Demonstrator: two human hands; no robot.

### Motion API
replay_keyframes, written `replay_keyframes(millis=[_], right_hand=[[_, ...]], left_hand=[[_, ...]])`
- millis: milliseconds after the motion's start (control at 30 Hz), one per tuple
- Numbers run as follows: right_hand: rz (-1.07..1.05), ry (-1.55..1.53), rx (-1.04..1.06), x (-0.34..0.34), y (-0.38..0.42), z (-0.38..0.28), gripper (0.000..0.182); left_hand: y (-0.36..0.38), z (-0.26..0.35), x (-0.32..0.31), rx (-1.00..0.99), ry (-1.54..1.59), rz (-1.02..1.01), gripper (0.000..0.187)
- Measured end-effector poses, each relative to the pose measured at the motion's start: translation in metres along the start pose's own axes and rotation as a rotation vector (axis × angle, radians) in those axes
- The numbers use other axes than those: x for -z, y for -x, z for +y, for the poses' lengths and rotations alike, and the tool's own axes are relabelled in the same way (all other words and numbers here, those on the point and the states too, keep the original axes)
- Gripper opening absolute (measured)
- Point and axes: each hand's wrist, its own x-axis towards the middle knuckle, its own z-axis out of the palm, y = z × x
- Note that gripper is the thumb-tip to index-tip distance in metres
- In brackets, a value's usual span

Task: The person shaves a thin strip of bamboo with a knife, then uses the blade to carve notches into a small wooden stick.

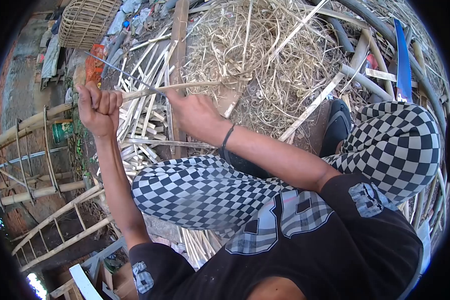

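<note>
My left hand (100, 109) is closed in a fist around one end of a thin bamboo strip (195, 85), its thumb pointing up. The strip runs rightward, past my right hand, over the pile of shavings. My right hand (197, 116), with a dark band on the wrist, is closed on a knife whose handle is hidden in the palm. The knife's long, narrow blade (120, 71) points up and left, crossing the strip between my two hands.
Curly bamboo shavings (225, 40) cover the ground ahead. Split sticks (145, 112) lie heaped beside a wooden plank (179, 45). A blue-bladed saw (403, 60) stands at the right among poles. At the left are a woven basket (87, 22) and a bamboo ladder (60, 227).
</note>
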Motion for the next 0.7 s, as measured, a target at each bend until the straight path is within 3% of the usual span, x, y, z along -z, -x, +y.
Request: replay_keyframes(millis=[33, 167, 233, 267, 400, 533, 633, 700], right_hand=[[0.054, 0.016, 0.049, -0.013, -0.003, 0.012, 0.041], [-0.05, 0.094, -0.343, -0.044, -0.003, 0.169, 0.035], [-0.019, 0.079, -0.358, -0.046, -0.008, 0.147, 0.035], [-0.042, 0.064, -0.371, -0.054, 0.003, 0.127, 0.035], [-0.092, -0.018, -0.039, -0.019, 0.011, 0.002, 0.042], [0.045, -0.137, 0.025, 0.001, 0.001, -0.016, 0.039], [-0.035, -0.115, -0.028, 0.012, -0.003, -0.011, 0.047], [0.054, -0.149, -0.038, 0.004, -0.006, -0.004, 0.038]], left_hand=[[0.002, 0.001, 0.0, 0.001, -0.003, -0.019, 0.05], [-0.001, 0.0, 0.004, -0.004, -0.01, 0.057, 0.051], [-0.006, -0.005, 0.001, -0.042, 0.039, -0.194, 0.051], [-0.005, -0.007, 0.0, -0.029, 0.054, -0.185, 0.051], [-0.005, -0.013, -0.002, 0.0, -0.154, -0.101, 0.051], [-0.01, 0.007, 0.002, -0.014, -0.032, 0.003, 0.051], [-0.006, 0.039, 0.01, -0.131, 0.139, -0.028, 0.052], [-0.002, 0.049, 0.015, -0.205, 0.193, 0.038, 0.055]])
